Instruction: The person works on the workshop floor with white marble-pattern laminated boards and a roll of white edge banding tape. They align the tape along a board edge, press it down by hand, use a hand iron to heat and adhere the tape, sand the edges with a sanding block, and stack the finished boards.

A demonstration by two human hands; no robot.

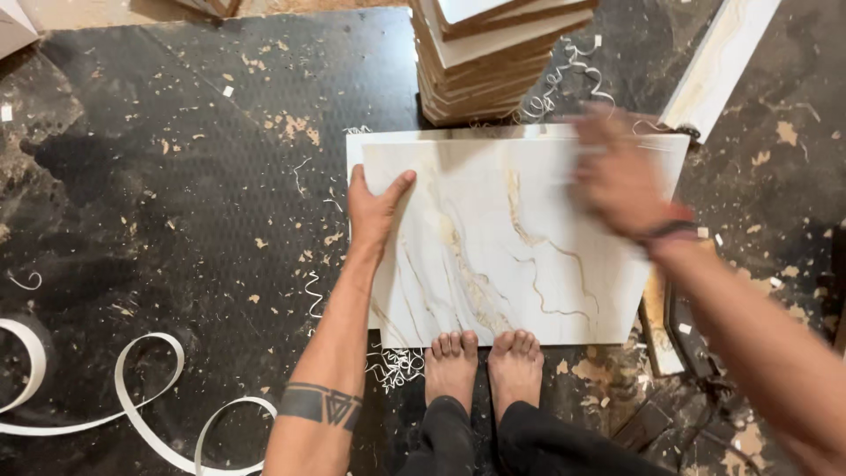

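Observation:
A white marble-patterned panel [502, 238] with gold veins lies flat on a dark floor. My left hand [372, 210] grips its left edge, thumb on top of the surface. Over the panel's upper right part my right hand [621, 176] is blurred with motion; a dark band sits on its wrist. Whether it holds anything is unclear. My two bare feet [483, 363] rest at the panel's near edge.
A stack of similar boards [489, 62] stands just beyond the panel. A long white strip [718, 66] leans at the upper right. White edge-band curls [123, 397] and shavings litter the floor. Dark tools lie at the lower right [679, 344].

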